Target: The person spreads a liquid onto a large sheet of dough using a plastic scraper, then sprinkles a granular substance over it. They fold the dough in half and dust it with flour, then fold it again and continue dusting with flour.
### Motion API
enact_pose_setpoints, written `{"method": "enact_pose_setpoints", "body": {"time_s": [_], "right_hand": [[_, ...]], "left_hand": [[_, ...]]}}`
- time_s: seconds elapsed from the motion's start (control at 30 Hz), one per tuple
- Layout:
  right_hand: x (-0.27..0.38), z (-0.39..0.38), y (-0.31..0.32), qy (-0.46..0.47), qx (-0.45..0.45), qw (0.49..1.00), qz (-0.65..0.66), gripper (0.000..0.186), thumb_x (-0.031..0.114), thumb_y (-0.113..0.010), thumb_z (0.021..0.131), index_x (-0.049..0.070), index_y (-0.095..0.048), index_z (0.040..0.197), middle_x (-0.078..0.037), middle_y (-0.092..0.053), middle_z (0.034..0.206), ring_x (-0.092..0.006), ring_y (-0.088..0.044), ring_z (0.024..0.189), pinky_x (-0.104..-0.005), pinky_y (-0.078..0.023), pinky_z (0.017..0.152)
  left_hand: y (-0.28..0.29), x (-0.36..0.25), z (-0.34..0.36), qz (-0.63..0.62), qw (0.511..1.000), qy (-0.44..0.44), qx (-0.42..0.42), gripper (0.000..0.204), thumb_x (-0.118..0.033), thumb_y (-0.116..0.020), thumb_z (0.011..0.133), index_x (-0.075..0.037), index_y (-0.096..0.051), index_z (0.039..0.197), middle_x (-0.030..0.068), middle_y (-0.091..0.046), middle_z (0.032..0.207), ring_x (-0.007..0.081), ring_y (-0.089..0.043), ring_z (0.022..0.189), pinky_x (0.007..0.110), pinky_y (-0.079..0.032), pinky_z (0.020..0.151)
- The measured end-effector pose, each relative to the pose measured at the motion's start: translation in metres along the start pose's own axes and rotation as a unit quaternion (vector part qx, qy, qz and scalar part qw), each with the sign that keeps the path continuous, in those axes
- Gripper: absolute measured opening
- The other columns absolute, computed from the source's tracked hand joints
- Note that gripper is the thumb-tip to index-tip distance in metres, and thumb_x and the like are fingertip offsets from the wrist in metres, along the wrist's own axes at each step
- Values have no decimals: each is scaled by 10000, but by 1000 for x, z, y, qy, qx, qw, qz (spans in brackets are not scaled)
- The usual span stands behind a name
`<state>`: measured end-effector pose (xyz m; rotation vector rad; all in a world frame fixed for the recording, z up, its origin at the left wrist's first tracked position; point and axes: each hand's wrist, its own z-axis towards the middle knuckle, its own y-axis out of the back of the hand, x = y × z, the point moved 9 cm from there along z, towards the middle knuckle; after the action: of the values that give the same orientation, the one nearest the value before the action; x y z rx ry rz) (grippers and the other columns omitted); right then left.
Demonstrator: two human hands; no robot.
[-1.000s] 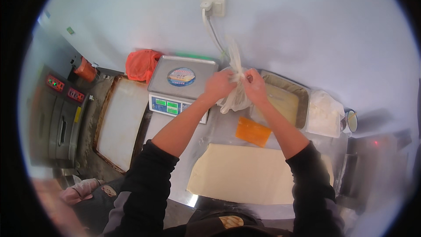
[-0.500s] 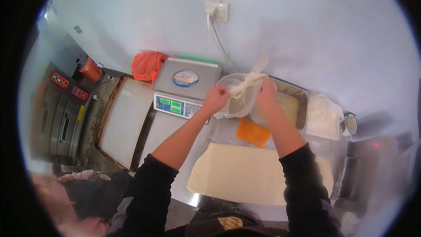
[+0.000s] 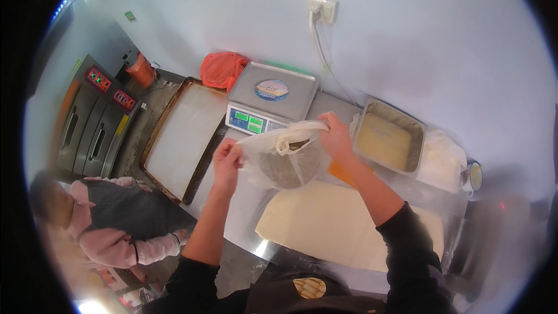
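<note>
A translucent plastic bag [image 3: 285, 170] is stretched between my two hands above the table. Something greyish-brown shows through it, though I cannot tell whether that is inside or behind. My left hand [image 3: 227, 163] pinches the left side of its rim, and my right hand [image 3: 335, 134] grips the right upper corner. Below and nearer me lies a thick, pale rectangular sheet of dough [image 3: 343, 224]. An orange block or slab [image 3: 343, 172] is partly covered by my right forearm and the bag. Behind the bag stands a digital scale [image 3: 279, 93] with a metal plate and lit green displays.
A metal pan [image 3: 419, 150] with a pale yellowish layer and a white bag [image 3: 443, 160] stand at the back right, beside an enamel mug [image 3: 474, 175]. On the left are a large baking tray [image 3: 185, 139], a red bag [image 3: 223, 70], an oven [image 3: 87, 134] and another person [image 3: 128, 215].
The bag's gathered top is now spread wide, with my hands farther apart. Bag and hands have come away from the metal pan, nearer to me. The view has shifted, showing more of the other person.
</note>
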<state>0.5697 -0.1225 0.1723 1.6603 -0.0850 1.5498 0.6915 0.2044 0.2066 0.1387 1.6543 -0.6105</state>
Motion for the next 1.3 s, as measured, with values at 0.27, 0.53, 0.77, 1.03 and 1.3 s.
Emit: {"method": "enact_pose_setpoints", "body": {"time_s": [0.27,0.53,0.77,1.03,1.3], "right_hand": [[-111,-71,-87,-364,87,790,485,296,187,-733,960,46,-694,1217,-101,-734,1058,-255,-724,921,-407,-593,801],[-285,-192,37,-419,-304,837,177,611,281,-877,847,-60,-656,1303,-146,-755,1174,-305,-751,1038,-461,-624,899],[-377,-207,60,-506,-172,840,-92,666,362,-953,740,-100,-721,1160,-239,-756,1225,-317,-747,1087,-422,-605,928],[-388,-211,44,-465,-177,867,-30,495,285,-928,753,-79,-741,1033,-179,-783,1040,-270,-756,967,-386,-599,850],[-282,-207,61,-481,-214,838,145,213,208,-834,864,11,-753,881,-99,-746,846,-218,-722,798,-374,-561,725]], "left_hand": [[166,6,-28,-52,989,-32,-138,197,-93,-614,1078,-142,-565,894,-46,-499,686,68,-458,624,237,-377,601],[183,-17,-77,207,923,-116,-303,217,-100,-614,1027,-10,-681,1213,-13,-581,758,59,-535,691,224,-431,663],[-1,66,-93,211,976,-2,49,379,-46,-608,954,-74,-702,1319,-24,-588,766,62,-574,667,255,-491,626],[-147,309,-14,411,884,159,158,690,-463,-733,925,-66,-582,1469,180,-778,947,329,-751,941,438,-575,883],[-162,340,-3,371,907,176,95,579,-419,-757,932,-54,-650,1369,171,-791,967,308,-761,917,440,-583,846]]}}
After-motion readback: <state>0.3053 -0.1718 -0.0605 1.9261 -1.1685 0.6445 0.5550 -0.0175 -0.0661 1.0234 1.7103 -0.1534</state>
